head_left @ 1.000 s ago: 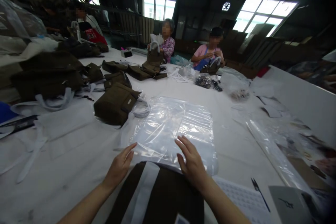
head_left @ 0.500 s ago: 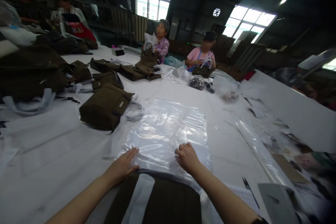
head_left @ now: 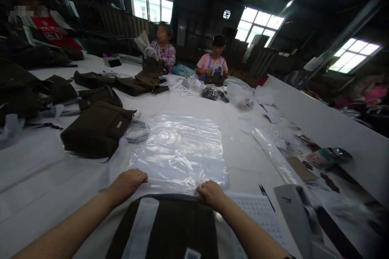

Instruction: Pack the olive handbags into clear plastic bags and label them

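Note:
A stack of clear plastic bags (head_left: 179, 145) lies flat before me. My right hand (head_left: 211, 194) is closed on the plastic near its lower right, bunching it a little. At the lower left side my left hand (head_left: 129, 184) has its fingers curled together at the plastic's edge; the fingertips are partly hidden. Close to my body is a dark olive bag (head_left: 179, 226), its top edge just below the plastic. A strap with a pale wrapping (head_left: 141, 226) lies along the olive bag, and a small white label shows low on it.
Another olive bag (head_left: 94, 129) lies at the left, with more bags behind it. A printed sheet (head_left: 258, 214), a pen (head_left: 266, 197) and a grey device (head_left: 294, 218) are at the right, near a plastic roll (head_left: 275, 156). Co-workers stand across the table (head_left: 237, 141).
My right hand has drawn the plastic toward me. My left hand has gone from spread fingers to curled ones at the edge. The view has turned right.

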`<state>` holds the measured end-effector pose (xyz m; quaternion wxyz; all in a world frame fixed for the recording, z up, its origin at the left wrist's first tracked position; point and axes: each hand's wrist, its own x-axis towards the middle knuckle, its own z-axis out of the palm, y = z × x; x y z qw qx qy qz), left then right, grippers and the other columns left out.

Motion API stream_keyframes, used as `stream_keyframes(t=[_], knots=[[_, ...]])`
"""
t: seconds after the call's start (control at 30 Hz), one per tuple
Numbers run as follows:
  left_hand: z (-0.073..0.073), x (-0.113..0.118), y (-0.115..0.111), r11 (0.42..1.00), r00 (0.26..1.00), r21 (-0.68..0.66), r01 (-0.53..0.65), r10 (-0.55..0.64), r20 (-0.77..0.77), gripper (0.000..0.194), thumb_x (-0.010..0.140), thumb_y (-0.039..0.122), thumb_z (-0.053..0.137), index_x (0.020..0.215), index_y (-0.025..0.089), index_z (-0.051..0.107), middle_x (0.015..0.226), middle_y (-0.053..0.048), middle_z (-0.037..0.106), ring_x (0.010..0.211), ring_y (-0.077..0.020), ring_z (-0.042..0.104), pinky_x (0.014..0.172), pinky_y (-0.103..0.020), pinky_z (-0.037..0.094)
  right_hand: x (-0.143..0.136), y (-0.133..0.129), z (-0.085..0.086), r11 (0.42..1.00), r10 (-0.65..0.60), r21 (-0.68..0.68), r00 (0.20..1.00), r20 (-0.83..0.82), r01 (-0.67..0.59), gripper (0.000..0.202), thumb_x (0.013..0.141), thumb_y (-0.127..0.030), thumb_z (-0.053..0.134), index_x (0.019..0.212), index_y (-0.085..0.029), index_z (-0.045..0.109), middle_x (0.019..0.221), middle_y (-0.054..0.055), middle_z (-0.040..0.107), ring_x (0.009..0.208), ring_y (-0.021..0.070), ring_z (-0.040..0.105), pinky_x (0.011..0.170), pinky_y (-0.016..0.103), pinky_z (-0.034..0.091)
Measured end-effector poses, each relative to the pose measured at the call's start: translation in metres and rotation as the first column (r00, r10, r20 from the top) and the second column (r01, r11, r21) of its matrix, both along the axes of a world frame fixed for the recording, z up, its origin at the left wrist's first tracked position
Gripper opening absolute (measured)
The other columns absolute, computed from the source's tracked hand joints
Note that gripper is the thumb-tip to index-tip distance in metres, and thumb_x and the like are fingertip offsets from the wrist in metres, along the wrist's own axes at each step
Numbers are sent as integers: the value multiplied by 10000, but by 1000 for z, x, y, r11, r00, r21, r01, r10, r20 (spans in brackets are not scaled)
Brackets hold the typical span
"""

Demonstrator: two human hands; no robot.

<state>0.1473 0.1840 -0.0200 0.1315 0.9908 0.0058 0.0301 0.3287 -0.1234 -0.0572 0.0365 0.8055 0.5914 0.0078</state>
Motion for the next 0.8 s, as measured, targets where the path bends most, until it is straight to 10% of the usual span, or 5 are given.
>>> stream_keyframes(t=[0.13, 0.23, 0.33, 0.6, 0.8], knots=[[14, 4, 1, 998, 998, -13, -61, 61, -26, 148, 839, 191, 432, 725, 187, 526, 742, -22, 582, 715, -169, 534, 649, -282, 362, 11, -7, 14, 982, -165, 99, 984, 65, 159, 163, 831, -267, 577, 758, -133, 633, 908, 147, 628, 933, 296, 563, 784, 433, 447], [15, 8, 2, 998, 997, -44, -43, 40, -73, 109, 807, 190, 468, 698, 191, 463, 744, -11, 554, 706, -169, 510, 643, -284, 344, 15, -20, 20, 992, -42, 118, 999, 7, 41, 153, 879, -186, 485, 830, -155, 626, 1147, 131, 574, 1157, 277, 455, 947, 446, 382], [12, 15, -1, 995, 994, -95, -39, 29, -107, 111, 764, 162, 478, 680, 194, 414, 754, -4, 532, 711, -167, 496, 648, -280, 343, 11, -23, 18, 994, 103, 40, 986, -130, -98, 204, 888, -109, 432, 936, -209, 603, 997, 46, 634, 986, 179, 569, 845, 316, 446], [27, 35, -14, 954, 983, -239, -182, 174, -54, 259, 778, 412, 534, 697, 199, 408, 707, 18, 512, 655, -153, 482, 619, -261, 352, 7, -3, 12, 975, -214, 23, 963, -166, 221, 99, 748, -194, 690, 757, -162, 596, 802, 74, 655, 805, 240, 612, 709, 307, 404], [25, 32, -12, 975, 994, -211, -71, 86, 64, 100, 772, 174, 500, 679, 199, 474, 750, -16, 532, 738, -186, 495, 697, -295, 342, 2, -11, 15, 859, -409, 166, 845, -346, 484, 213, 790, -375, 657, 754, -191, 554, 702, 36, 634, 689, 217, 594, 575, 267, 330]])
